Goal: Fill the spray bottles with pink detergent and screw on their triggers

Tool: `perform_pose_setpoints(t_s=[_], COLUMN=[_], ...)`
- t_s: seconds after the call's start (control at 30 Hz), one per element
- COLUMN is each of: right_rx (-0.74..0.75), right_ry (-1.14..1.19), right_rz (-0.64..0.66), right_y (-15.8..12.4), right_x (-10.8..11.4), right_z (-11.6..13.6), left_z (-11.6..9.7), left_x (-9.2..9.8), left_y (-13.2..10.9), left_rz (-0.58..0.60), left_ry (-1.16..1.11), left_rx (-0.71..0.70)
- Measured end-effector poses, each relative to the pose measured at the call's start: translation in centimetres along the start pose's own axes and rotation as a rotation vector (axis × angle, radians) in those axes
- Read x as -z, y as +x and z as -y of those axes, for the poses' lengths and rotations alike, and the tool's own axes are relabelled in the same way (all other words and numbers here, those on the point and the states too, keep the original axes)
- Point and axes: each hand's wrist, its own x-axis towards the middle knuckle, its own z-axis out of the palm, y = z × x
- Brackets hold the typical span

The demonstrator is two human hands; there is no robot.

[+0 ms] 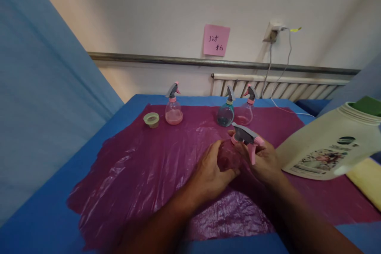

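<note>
A clear spray bottle (229, 155) with a grey and pink trigger head is held up between both hands over the purple plastic sheet. My left hand (210, 170) wraps round its rounded body. At the neck, just under the spray head, the fingers of my right hand (263, 160) are closed; the trigger hangs in front of them. To the right of my right hand is a large cream jug (318, 145) with a green cap. Beyond my hands stand a teal spray bottle (225, 115) and a pink-topped spray bottle (245, 113) holding a little pink liquid.
Another spray bottle (174, 112) with pink liquid stands at the back left, beside a small round tub (151, 120). The purple sheet (133, 174) covers a blue table (44, 202). A yellow cloth (367, 178) lies at right. Cords (279, 87) hang from the wall socket.
</note>
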Motion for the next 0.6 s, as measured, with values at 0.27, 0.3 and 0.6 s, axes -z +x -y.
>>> perform_pose_setpoints(t_s=[0.27,0.3,0.6], right_rx=[0.061,0.076,0.183], right_ry=[-0.087,-0.113,-0.113], right_rz=[0.043,0.045,-0.147], right_y=[-0.4,-0.3,-0.3], right_x=[0.3,0.3,1.1], right_z=[1.6,1.9,2.4], left_z=[-0.6,-0.5,0.5], left_x=[0.3,0.3,0.1], left_y=[-0.2,-0.3,0.1], left_rz=[0.079,0.084,0.011], left_ry=[-0.013,-0.006,0.085], left_rx=[0.009,0.011,-0.015])
